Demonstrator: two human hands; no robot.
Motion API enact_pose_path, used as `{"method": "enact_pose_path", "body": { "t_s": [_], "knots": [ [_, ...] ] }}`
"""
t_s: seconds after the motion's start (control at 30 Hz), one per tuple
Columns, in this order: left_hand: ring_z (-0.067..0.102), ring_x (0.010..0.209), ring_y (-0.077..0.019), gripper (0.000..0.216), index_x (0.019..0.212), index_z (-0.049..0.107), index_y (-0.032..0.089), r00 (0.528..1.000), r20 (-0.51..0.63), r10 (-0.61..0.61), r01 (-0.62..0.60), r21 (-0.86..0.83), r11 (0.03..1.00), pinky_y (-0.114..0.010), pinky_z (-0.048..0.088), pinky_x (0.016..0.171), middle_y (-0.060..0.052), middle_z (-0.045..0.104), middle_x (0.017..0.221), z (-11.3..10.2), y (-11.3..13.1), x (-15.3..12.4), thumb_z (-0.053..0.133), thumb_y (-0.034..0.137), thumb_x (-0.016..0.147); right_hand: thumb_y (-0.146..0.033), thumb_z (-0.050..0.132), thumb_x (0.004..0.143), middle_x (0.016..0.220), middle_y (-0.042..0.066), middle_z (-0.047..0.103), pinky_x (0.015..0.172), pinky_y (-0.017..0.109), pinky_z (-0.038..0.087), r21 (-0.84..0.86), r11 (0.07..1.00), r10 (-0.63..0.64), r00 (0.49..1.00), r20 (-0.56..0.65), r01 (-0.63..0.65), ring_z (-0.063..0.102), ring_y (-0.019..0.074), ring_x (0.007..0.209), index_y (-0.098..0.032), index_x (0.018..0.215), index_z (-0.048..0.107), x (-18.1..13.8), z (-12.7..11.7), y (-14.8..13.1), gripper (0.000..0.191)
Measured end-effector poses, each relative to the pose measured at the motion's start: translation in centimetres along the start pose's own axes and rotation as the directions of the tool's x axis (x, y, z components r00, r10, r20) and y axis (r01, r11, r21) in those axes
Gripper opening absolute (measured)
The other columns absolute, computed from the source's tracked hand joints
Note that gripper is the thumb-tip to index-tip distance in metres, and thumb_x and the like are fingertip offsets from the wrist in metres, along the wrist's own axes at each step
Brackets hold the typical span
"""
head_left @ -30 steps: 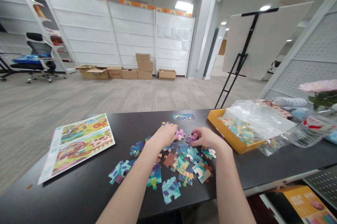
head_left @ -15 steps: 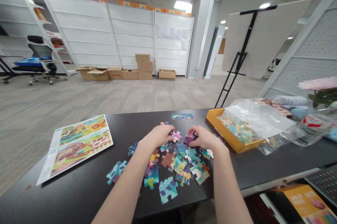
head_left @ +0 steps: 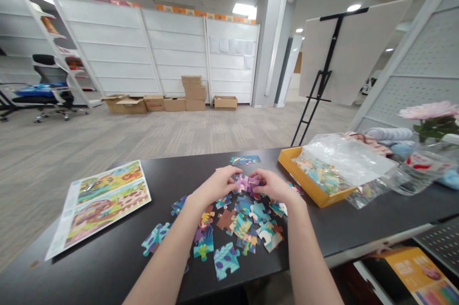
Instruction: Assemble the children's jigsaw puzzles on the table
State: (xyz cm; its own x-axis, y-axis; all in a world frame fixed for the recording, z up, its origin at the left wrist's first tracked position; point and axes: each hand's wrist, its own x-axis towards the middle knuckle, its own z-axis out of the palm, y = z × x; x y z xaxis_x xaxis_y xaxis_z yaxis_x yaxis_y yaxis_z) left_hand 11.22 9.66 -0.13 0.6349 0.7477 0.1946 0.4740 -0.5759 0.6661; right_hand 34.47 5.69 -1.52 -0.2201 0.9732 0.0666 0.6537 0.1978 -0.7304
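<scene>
Between my hands, two purple-pink puzzle pieces meet edge to edge above the pile. My left hand [head_left: 222, 184] pinches the left puzzle piece [head_left: 242, 182], which has pale markings. The right puzzle piece [head_left: 254, 183], a darker purple, is gripped by my right hand [head_left: 271, 184]. Whether the two are interlocked I cannot tell. Below them loose puzzle pieces [head_left: 241, 223] in teal, brown and yellow lie spread and overlapping on the black table [head_left: 158, 214]. Some pieces are hidden under my forearms. A joined blue puzzle strip [head_left: 245, 159] lies near the far edge.
At the left lies a printed picture sheet [head_left: 103, 204]. On the right, a yellow box tray [head_left: 304, 183] holds more pieces and a clear plastic bag [head_left: 353, 157]. A plastic cup [head_left: 426, 171] and a pink flower [head_left: 428, 110] stand farther right. Behind the table rises an easel [head_left: 328, 63].
The two purple-pink pieces, apart half a second ago, now touch. My right hand has moved its piece left and slightly up toward the left one. The view has shifted slightly.
</scene>
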Motion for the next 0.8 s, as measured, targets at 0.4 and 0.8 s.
{"method": "enact_pose_path", "body": {
  "t_s": [0.4,0.8],
  "knots": [
    [0.074,0.076,-0.015,0.037,0.116,0.064,0.017,0.993,-0.114,-0.027,0.015,-0.104,0.994,-0.028,0.059,0.074,-0.009,0.068,0.117,-0.5,-0.6,-0.1,0.065,0.013,0.08,-0.03,0.064,0.081,0.081,0.003,0.07,0.068,0.027,0.05,0.147,0.989,0.008,0.999,-0.042,-0.001,0.064,0.0167,0.074,-0.016,0.095,0.066,-0.2,-0.8,-0.6,0.02],
    [0.072,0.074,-0.0151,0.038,0.115,0.064,0.018,0.973,-0.222,-0.068,0.037,-0.142,0.989,-0.025,0.058,0.061,-0.008,0.066,0.112,-0.3,-0.8,0.2,0.066,0.015,0.077,-0.028,0.062,0.077,0.084,-0.002,0.06,0.063,0.027,0.054,0.298,0.952,0.115,0.983,-0.144,-0.068,0.06,0.0128,0.066,-0.022,0.109,0.059,-0.2,-0.7,-1.4,0.033]
  ]
}}
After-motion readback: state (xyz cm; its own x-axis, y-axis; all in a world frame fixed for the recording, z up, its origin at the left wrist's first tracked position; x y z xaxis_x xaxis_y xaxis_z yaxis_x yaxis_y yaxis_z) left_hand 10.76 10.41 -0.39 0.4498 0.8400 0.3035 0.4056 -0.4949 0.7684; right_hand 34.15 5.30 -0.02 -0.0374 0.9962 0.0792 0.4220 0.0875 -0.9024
